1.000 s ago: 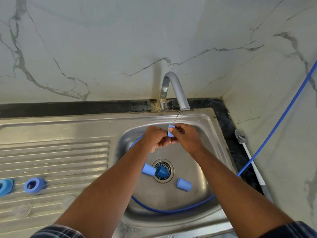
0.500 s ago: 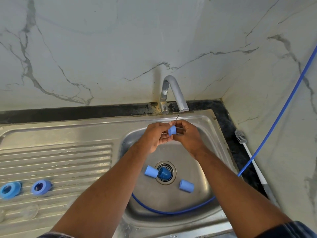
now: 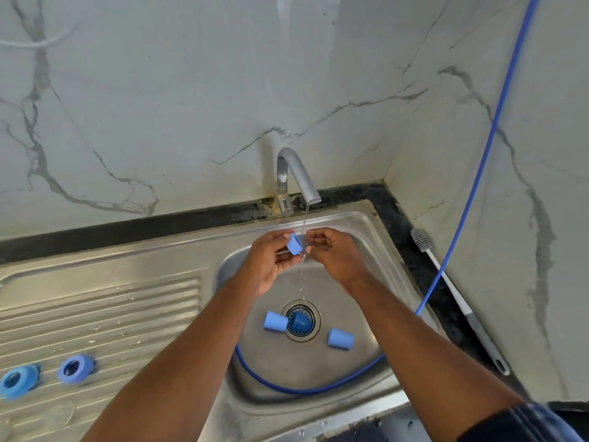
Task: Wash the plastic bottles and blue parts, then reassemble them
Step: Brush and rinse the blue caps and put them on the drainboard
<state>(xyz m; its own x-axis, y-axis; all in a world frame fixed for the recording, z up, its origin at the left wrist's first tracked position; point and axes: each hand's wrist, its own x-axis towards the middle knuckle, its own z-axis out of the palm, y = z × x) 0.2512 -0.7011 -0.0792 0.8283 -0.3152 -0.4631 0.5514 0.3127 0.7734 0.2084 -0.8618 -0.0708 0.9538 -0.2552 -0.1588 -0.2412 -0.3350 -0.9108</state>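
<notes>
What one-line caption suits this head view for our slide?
Left hand holds a blue cap under the tap stream, right hand alongside, over the sink.

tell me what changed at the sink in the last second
The right hand has come off the small blue cap, which the left hand now holds alone, tilted at the running tap. The two caps in the basin and both rings stayed put.
</notes>
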